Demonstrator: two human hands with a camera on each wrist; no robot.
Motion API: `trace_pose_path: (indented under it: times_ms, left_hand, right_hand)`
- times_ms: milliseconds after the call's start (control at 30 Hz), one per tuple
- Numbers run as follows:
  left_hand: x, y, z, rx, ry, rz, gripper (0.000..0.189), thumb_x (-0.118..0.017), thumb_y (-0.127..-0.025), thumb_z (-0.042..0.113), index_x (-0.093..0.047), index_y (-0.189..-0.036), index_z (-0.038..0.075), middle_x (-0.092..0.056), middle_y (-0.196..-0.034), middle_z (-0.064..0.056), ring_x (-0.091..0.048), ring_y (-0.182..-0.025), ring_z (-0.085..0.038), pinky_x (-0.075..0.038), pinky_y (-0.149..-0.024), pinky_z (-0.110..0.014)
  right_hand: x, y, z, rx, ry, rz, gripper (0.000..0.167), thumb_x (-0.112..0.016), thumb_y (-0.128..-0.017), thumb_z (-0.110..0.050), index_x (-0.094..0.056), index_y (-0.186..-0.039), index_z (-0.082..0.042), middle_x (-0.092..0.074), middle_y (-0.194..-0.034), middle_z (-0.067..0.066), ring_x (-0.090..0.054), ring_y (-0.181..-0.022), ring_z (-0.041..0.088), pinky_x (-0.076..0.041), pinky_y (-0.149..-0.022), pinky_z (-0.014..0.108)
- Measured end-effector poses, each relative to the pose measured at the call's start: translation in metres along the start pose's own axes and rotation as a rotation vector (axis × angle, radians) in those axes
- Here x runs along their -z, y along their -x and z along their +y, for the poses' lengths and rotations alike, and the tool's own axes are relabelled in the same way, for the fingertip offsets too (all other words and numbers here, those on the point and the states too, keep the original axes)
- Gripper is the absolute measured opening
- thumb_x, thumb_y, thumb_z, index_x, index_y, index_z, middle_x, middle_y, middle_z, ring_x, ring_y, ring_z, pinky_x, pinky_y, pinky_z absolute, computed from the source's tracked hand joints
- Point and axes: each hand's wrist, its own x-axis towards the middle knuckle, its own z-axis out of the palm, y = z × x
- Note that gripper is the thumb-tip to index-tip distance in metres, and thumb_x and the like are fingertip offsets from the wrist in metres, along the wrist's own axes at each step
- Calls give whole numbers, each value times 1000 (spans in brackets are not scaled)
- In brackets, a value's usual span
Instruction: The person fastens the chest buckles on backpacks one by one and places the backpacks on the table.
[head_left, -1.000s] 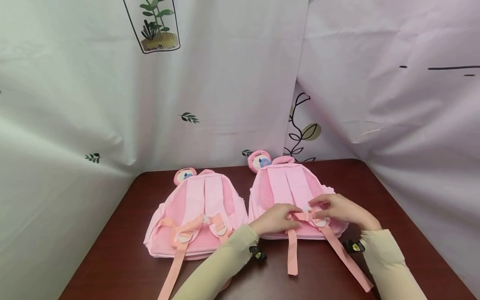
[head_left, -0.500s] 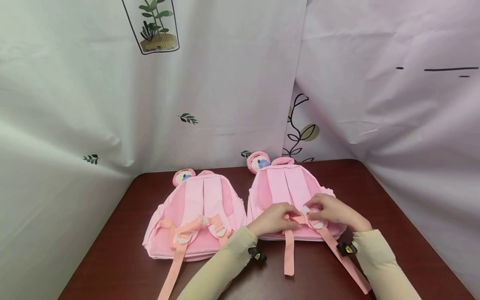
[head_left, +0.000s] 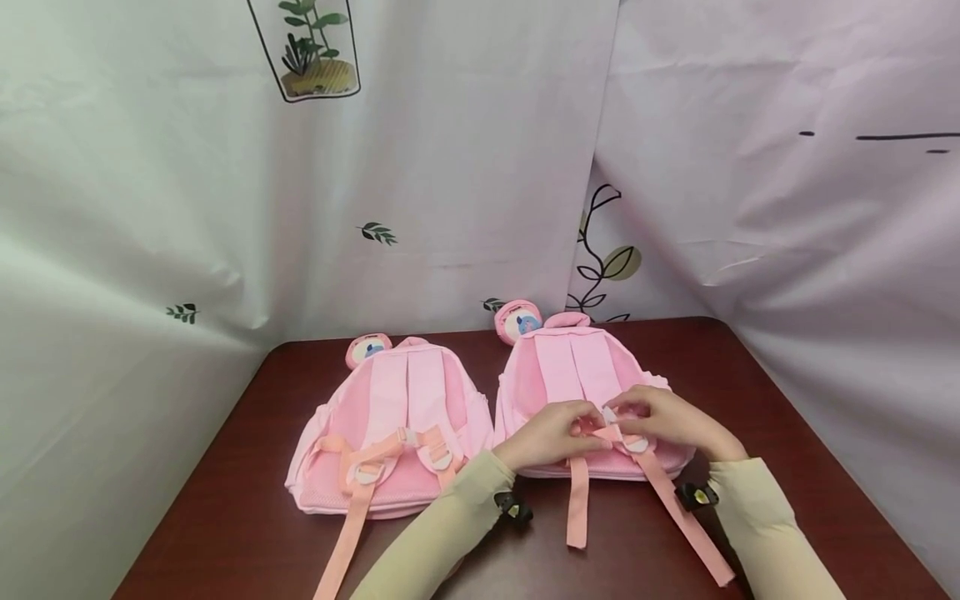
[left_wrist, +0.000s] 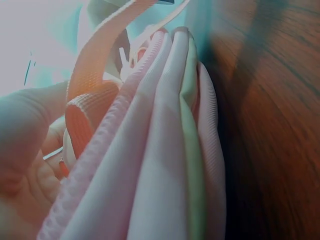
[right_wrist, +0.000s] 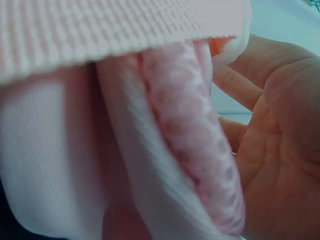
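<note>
The right-hand pink backpack lies with its shoulder straps facing up. Over its lower part, my left hand pinches a peach webbing strap between thumb and fingers. Close beside it, my right hand has a small white buckle between thumb and forefinger. Two loose strap ends hang past the bag's bottom edge onto the table. In the left wrist view, webbing loops over the bag's mesh back near my left palm. The right wrist view has my right palm beside the mesh edge; the fingertips are hidden.
A similar pink backpack lies to the left, its straps joined across by a white buckle. Each bag has a round pink charm at its top. The dark wooden table is bounded by pale printed curtains.
My right hand has shifted a little left, and the white buckle now stands up between its fingertips. The strap by my left fingers has turned slightly. The left backpack stays in place.
</note>
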Motion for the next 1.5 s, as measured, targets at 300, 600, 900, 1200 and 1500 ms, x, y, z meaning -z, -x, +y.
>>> trace_pose_path:
  times_ms: [300, 600, 900, 1200, 1500]
  left_hand:
    - [-1, 0, 0, -8, -37, -24, 21, -75, -93, 20, -69, -111, 13, -67, -100, 8, -55, -87, 1, -45, -80, -11]
    - [-2, -2, 1, -6, -124, -55, 22, -74, -90, 10, -69, -111, 10, -67, -100, 5, -55, -91, -2, -43, -84, -12]
    - [-4, -1, 1, -3, -138, -32, 22, -72, -91, 10, -69, -113, 9, -69, -102, 3, -57, -91, -3, -44, -84, -13]
    - [-5, -3, 1, -34, -201, -67, 25, -72, -87, 5, -72, -112, 9, -70, -96, 6, -56, -86, -2, -44, -80, -12]
    - [-6, -3, 1, -61, -218, -92, 17, -77, -87, 12, -75, -104, 11, -70, -92, 10, -55, -88, 0, -42, -82, -11]
  right_hand:
    - [-3, 0, -4, 22, -29, 11, 31, -74, -93, -16, -71, -120, -3, -66, -98, -1, -55, -82, 9, -48, -71, 24]
    - [-10, -2, 2, 151, 13, 47, 26, -72, -93, -11, -73, -118, -4, -57, -90, -9, -48, -79, 5, -44, -65, 24]
    - [-14, -2, 3, 154, 62, 57, 28, -72, -93, -16, -74, -121, -11, -60, -97, -8, -48, -86, 13, -40, -70, 28]
    - [-21, -4, 3, 102, 132, 32, 24, -76, -90, -16, -77, -114, -11, -58, -100, -4, -41, -95, 15, -36, -76, 33]
    - [-23, -6, 2, 80, 189, 2, 23, -77, -87, -20, -78, -109, -15, -54, -97, -5, -42, -93, 16, -38, -74, 33]
